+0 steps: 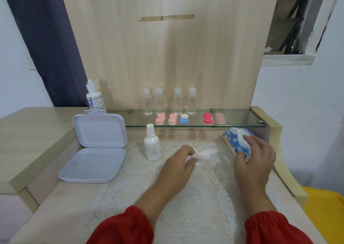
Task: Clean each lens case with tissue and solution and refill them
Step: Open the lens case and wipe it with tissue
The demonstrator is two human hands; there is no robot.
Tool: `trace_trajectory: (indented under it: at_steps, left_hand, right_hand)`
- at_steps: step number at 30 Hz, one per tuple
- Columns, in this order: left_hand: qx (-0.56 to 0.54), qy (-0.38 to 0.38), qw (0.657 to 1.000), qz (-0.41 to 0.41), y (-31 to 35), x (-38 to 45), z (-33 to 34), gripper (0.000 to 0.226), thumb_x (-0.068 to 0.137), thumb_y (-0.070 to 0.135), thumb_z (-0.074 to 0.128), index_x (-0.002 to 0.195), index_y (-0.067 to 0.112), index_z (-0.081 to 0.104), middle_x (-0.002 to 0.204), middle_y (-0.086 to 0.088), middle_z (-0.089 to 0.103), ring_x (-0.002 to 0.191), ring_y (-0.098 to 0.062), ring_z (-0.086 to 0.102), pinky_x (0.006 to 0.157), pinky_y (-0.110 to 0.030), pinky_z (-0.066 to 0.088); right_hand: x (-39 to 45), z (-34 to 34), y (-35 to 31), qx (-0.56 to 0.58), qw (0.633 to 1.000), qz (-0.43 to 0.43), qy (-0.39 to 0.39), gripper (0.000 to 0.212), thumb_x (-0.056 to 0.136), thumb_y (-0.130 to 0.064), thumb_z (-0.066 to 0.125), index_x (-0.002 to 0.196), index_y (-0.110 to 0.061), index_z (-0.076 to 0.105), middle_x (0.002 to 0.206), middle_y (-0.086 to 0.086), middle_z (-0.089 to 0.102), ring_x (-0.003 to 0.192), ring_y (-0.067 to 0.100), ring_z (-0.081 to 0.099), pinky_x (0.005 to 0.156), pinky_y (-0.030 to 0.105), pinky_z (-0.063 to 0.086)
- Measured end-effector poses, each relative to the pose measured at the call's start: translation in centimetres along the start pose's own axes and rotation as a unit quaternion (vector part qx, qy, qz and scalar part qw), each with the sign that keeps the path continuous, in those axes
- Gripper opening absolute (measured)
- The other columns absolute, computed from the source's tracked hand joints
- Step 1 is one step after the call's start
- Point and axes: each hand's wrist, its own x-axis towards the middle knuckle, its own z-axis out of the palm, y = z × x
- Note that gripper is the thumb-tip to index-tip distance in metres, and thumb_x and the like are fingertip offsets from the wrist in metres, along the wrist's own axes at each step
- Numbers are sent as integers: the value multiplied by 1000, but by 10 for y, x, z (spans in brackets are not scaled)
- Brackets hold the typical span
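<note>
A lace-covered surface (186, 215) is lying under both hands. Left of the left hand (178, 162), an open white box (96, 146) is sitting. By the right hand (254, 155), a blue tissue pack (233, 138) is partly hidden by the fingers gripping it. The left hand is pinching a blurred tissue (204, 155). A white bottle (152, 145) is standing just left. Beyond the hands, lens cases (184, 118) are lining a glass shelf (242, 121).

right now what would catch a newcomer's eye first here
The row of coloured lens cases on the glass shelf stands out, with four clear bottles behind them. Below, the left hand holds a white tissue over the lace mat while the right hand rests on the blue tissue pack.
</note>
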Motion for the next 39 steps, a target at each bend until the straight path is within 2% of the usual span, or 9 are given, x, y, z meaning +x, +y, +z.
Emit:
trace_trajectory:
  at_steps: [2, 5, 8, 11, 16, 29, 33, 36, 39]
  left_hand:
    - [-36, 75, 997, -4, -14, -3, -17, 22, 96, 9, 51, 107, 25, 60, 98, 25, 58, 90, 9, 55, 73, -6, 39]
    - [-21, 172, 985, -11, -40, -3, -33, 33, 88, -9, 51, 98, 14, 72, 96, 25, 60, 91, 6, 57, 79, -3, 39]
    - [-20, 183, 979, -86, -45, -3, -36, 20, 89, 0, 56, 87, 14, 71, 86, 16, 62, 82, -2, 56, 72, -9, 40]
    - [9, 172, 982, -72, -46, -3, -33, 11, 88, 16, 66, 78, 14, 67, 78, 7, 64, 79, -7, 56, 69, -14, 39]
    - [52, 74, 993, -70, -46, -3, -30, 24, 89, 13, 60, 106, 30, 62, 98, 8, 62, 91, -5, 55, 80, -20, 44]
    - [250, -15, 968, -27, -33, -10, -27, 21, 95, 18, 48, 113, 21, 57, 102, -3, 54, 89, -20, 56, 77, -32, 50]
    - [177, -19, 983, -46, -38, -4, -25, 14, 94, 17, 53, 108, 20, 53, 103, 0, 58, 92, -14, 57, 80, -29, 50]
    - [4, -15, 993, -113, -45, -3, -27, 15, 92, 8, 52, 97, 22, 55, 91, 3, 64, 89, -13, 60, 79, -26, 50]
    - [-157, 102, 972, -143, -41, -1, -30, 19, 90, 2, 55, 87, 21, 52, 83, 2, 63, 82, -10, 60, 71, -14, 46]
  right_hand:
    - [-6, 5, -7, 27, 997, -62, -48, 42, 75, -1, 48, 113, -6, 65, 111, 11, 62, 110, 20, 46, 101, 23, 31]
    - [-22, 11, -32, 80, 965, -68, -240, 43, 87, -3, 54, 124, -25, 57, 106, -10, 60, 103, 6, 50, 92, 26, 42]
    - [-38, 28, -52, 41, 920, -64, -384, 58, 90, -21, 58, 139, -41, 34, 111, -24, 52, 104, -6, 43, 84, 14, 34]
    - [-41, 45, -58, 38, 898, -11, -439, 71, 85, -28, 64, 142, -44, 26, 118, -21, 53, 106, -1, 44, 86, 19, 35]
    - [-40, 54, -56, 32, 890, 12, -454, 67, 85, -24, 66, 141, -39, 32, 108, -16, 57, 103, 4, 49, 85, 21, 39]
    - [-41, 48, -56, 40, 893, 33, -446, 56, 87, -23, 65, 136, -28, 39, 105, -11, 61, 95, 4, 54, 79, 18, 40]
    - [-41, 49, -57, 34, 895, 28, -445, 52, 88, -22, 63, 134, -27, 40, 104, -10, 61, 93, 4, 55, 78, 18, 40]
    - [-42, 49, -57, 36, 893, 32, -447, 51, 87, -21, 63, 133, -26, 41, 103, -11, 61, 92, 2, 55, 77, 17, 41]
    - [-42, 48, -57, 40, 891, 34, -450, 51, 85, -19, 64, 131, -27, 42, 102, -11, 61, 92, 2, 55, 75, 16, 40]
